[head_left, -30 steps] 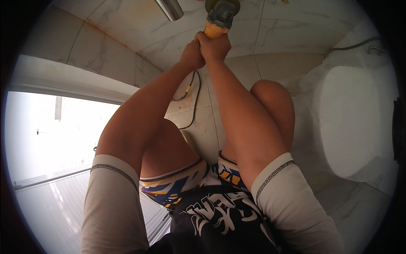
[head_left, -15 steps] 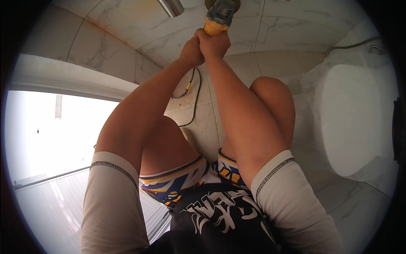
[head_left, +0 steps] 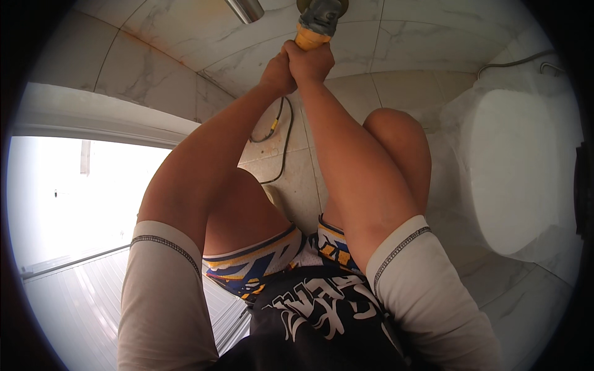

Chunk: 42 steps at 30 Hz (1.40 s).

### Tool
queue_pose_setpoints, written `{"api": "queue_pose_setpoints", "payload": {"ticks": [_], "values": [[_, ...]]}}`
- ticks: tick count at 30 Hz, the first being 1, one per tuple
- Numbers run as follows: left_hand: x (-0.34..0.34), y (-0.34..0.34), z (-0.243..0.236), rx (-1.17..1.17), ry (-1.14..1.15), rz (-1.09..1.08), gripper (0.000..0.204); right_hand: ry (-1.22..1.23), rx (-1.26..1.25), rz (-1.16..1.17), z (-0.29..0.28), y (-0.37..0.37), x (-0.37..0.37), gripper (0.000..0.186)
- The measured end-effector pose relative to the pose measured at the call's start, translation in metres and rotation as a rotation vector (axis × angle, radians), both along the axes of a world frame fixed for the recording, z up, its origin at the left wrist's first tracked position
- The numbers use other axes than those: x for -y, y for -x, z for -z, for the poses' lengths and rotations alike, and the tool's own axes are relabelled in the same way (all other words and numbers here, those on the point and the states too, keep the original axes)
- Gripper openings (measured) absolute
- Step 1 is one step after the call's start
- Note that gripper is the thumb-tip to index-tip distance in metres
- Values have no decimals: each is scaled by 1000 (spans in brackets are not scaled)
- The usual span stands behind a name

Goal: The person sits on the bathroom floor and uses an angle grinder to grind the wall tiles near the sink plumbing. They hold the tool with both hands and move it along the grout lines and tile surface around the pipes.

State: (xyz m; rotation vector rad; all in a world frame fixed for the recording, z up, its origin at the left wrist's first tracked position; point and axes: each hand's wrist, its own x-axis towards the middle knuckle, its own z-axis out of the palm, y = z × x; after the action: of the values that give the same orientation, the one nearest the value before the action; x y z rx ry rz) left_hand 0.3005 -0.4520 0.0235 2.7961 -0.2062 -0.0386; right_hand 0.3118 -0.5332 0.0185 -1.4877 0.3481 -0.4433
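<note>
Both arms reach forward, and the hands meet on an angle grinder (head_left: pixel 317 23) with a yellow body and a dark grey head. My right hand (head_left: pixel 311 63) is wrapped round the body just behind that head. Pressed close beside it, my left hand (head_left: pixel 278 73) is closed round the rear part, which the fingers mostly hide. A round disc (head_left: pixel 338 6) shows at the grinder's far end, at or close to the marbled wall tiles (head_left: pixel 247 46); whether it touches cannot be told. Below the hands, a dark cord (head_left: pixel 288 145) with a yellow piece loops over the floor.
A metal tube (head_left: pixel 246 9) juts in just left of the grinder. On the right stands a white toilet (head_left: pixel 516 173) wrapped in clear plastic, with a grey hose (head_left: pixel 516 63) behind it. A bright doorway (head_left: pixel 80 198) opens on the left. My bent knees flank the tiled floor (head_left: pixel 296 173).
The grinder and both hands sit very slightly further left and higher in the picture, along with the surroundings. The grip is the same.
</note>
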Motion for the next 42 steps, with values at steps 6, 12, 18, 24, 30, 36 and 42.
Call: {"api": "queue_pose_setpoints", "payload": {"ticks": [6,12,18,24,30,36,42], "values": [[-3,-1,3,6,-13,33,56,-5,-23,-11,-1,1,0,55],[-3,1,4,4,19,18,55,2,-27,-22,0,2,0,57],[-4,0,6,15,3,14,53,5,-5,-17,0,1,-1,57],[-3,5,3,21,-39,20,53,-46,-21,-39,0,4,0,56],[0,7,-2,18,-24,-11,55,4,-53,-37,2,1,-1,54],[2,9,-5,33,-71,16,55,7,-51,-42,0,3,2,54],[5,9,-7,20,-106,2,55,-44,-9,-36,-5,7,4,56]]}}
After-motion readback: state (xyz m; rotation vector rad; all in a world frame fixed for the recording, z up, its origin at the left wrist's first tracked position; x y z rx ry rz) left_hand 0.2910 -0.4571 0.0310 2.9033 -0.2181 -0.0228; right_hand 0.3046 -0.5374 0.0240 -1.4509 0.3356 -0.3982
